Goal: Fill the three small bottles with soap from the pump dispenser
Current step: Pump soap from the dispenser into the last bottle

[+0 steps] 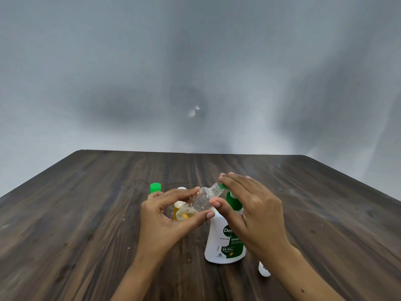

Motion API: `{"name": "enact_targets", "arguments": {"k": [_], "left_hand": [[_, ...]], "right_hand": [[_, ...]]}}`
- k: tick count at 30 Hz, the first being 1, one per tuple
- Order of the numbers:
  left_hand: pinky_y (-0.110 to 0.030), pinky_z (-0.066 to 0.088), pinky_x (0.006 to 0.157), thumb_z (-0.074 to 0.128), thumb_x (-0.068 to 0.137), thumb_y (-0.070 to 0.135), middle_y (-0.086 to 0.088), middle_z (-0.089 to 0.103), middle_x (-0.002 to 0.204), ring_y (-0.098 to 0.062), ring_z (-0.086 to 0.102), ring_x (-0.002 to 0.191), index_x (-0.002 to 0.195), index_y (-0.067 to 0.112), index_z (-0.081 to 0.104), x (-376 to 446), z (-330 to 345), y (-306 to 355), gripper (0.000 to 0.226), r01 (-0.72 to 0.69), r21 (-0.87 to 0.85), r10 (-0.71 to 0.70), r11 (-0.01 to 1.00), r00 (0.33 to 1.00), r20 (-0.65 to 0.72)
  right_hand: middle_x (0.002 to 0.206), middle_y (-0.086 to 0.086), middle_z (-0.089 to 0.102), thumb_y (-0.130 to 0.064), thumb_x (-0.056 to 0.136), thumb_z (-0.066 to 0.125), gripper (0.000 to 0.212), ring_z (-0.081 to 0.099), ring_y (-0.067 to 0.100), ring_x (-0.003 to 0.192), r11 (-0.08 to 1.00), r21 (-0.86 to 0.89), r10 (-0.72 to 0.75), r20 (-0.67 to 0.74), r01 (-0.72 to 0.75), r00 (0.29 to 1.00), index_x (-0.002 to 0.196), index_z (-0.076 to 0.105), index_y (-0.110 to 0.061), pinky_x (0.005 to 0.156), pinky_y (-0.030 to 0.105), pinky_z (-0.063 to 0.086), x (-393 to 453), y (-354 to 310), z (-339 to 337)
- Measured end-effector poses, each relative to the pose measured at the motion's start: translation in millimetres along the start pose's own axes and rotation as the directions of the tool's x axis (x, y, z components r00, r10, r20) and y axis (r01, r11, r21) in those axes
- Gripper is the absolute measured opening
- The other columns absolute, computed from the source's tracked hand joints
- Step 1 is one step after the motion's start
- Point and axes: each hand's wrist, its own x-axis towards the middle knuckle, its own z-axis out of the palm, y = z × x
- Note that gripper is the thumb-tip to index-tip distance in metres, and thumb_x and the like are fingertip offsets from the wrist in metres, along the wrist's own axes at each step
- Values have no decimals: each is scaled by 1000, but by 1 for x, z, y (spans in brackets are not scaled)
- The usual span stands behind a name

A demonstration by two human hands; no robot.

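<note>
Small bottle held at pump spout, over desk.
Left hand point(165, 216) fingers gripped the tilted clear bottle point(201, 198), mouth against the soap dispenser point(225, 237) nozzle; right hand point(249, 205) fingers pressed flat on the pump, thumb touching the bottle.

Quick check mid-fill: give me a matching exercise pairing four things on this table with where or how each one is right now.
Things:
1. clear small bottle
2. pump dispenser
3. green cap
4. left hand

States:
A. stands upright on the table, under the right hand
B. tilted, open neck at the green nozzle
C. grips the bottle's lower end
D. sits on the table behind the hands, left of the bottle

Pairs: 1-B, 2-A, 3-D, 4-C
</note>
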Motion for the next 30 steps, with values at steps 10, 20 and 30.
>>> {"name": "enact_targets", "arguments": {"k": [10,20,30], "left_hand": [[-37,48,88,80,50,62,25,72,92,-5,67,96,93,37,75,0,0,0,50,15,-11,-15,1000,1000,11],[-19,48,85,82,51,60,23,72,96,-9,67,98,104,38,73,0,0,-1,58,33,-32,-32,999,998,48],[-48,54,84,80,55,62,20,73,94,-11,68,96,97,36,72,-1,-1,1,50,28,-34,-27,999,999,40]], "right_hand": [[101,3,72,-66,93,24,74,68,18,91,1000,-15,2,24,-2,1000,101,73,-11,92,30,40,2,0,1],[101,2,72,-64,94,22,73,68,18,91,1000,-26,3,38,-2,999,102,72,-11,86,25,40,6,-2,-3],[109,2,69,-65,94,24,72,65,16,99,998,46,35,64,-38,997,108,70,-11,89,25,41,3,-1,-3]]}}
